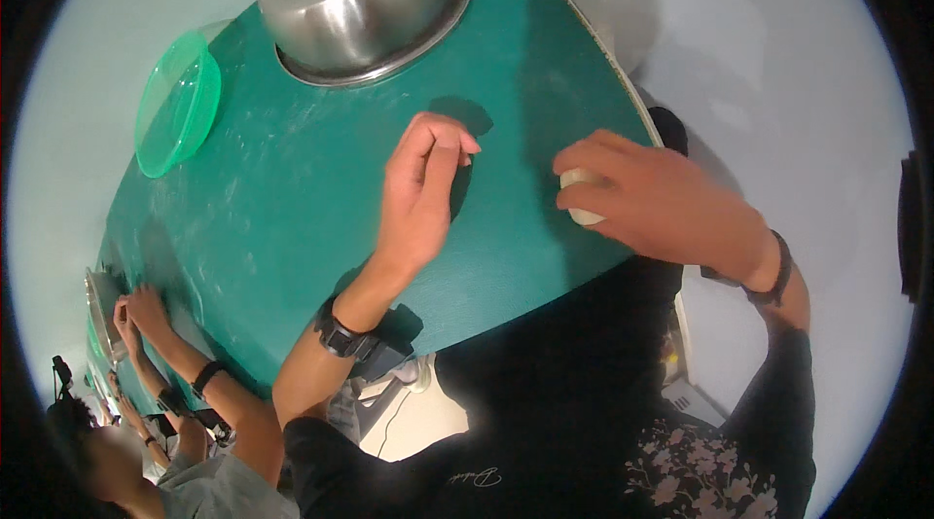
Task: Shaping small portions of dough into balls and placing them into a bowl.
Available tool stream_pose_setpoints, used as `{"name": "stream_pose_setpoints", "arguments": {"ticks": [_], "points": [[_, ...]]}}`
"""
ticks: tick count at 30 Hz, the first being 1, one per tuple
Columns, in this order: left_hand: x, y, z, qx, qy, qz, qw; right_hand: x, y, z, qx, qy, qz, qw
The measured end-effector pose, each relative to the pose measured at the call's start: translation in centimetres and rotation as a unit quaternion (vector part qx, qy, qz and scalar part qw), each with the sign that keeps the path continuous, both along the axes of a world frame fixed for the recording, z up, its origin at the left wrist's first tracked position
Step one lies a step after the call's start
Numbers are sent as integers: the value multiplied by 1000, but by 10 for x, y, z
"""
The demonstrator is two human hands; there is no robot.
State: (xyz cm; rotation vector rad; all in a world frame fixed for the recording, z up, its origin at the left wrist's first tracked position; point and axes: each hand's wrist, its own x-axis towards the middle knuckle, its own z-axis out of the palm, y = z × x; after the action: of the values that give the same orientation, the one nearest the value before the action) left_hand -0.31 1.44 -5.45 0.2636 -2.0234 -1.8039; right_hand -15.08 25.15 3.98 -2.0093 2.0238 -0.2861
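Note:
My right hand [647, 193] is closed round a pale, rounded lump of dough [582, 196], held near the table's right side. The dough shows between its thumb and fingers; the rest is covered by the hand. Left of it, my left hand [423, 178] is over the green tabletop [321, 217], its fingers curled in and the thumb lying along them. The inside of that hand is turned away, so I cannot tell whether anything is in it. A gap of bare tabletop separates the two hands.
A large steel basin [365, 8] sits upside down at the far side. Left of it stands a translucent green plastic basket [180, 106]. At lower left, a co-worker's hands [141, 320] are beside another metal basin [100, 315]. A pale wall [778, 101] rises beyond the table's right edge.

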Motion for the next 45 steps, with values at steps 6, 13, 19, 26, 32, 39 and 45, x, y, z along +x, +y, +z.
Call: {"name": "stream_pose_setpoints", "arguments": {"ticks": [6, 13, 19, 26, 32, 39, 45], "points": [[5, -1, 0, -3, 2, 3, 1000, 7, -7, 52, -164, -43, -50, 984], [-2, 4, 1, 1, 15, -9, 1000, 19, -29, 16, -113, -9, -51, 992], [4, -2, -1, 18, 2, -5, 1000, 15, -27, 5, -96, -59, -88, 990], [0, 8, 4, -315, 43, -72, 945, 4, -16, -20, -121, -152, -160, 968], [4, -2, -4, -199, 28, -147, 969, 13, -16, -51, -158, -199, -177, 951], [8, -2, 4, -176, 123, -98, 972, 26, -3, -45, -168, -208, -86, 960], [7, -5, 0, -139, 98, -67, 983, 43, -15, -52, -101, -96, -2, 990]]}}
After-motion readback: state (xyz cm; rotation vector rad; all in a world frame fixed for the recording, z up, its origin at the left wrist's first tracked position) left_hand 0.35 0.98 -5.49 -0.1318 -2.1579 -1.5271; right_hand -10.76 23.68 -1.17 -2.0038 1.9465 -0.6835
